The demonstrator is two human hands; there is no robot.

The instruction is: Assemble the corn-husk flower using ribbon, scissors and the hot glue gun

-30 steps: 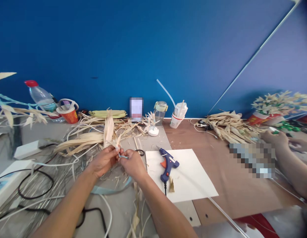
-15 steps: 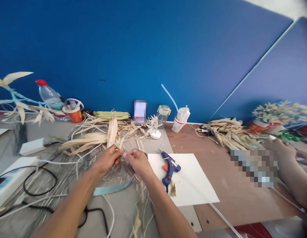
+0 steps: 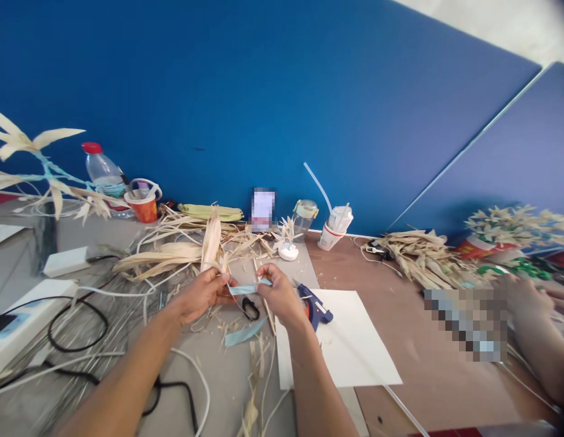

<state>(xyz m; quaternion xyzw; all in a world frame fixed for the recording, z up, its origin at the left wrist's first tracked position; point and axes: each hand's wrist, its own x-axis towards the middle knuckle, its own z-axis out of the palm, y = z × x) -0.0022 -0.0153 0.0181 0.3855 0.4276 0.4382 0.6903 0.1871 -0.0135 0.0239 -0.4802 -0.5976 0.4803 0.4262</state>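
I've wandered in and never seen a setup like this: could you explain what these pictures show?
There is no robot here: the two bare hands in the middle belong to a person. Every picture comes from one camera worn on that person's head, looking forward and down.

The right hand pinches one end of a blue strip. The left hand is pinched closed at its other end; exactly what it grips is too small to tell.

On the desk lie dried husks, and a glue gun rests on white paper, partly hidden by the right hand. Behind stand a small flower in a white base and a clear jar.

At the far right is another person's hand.
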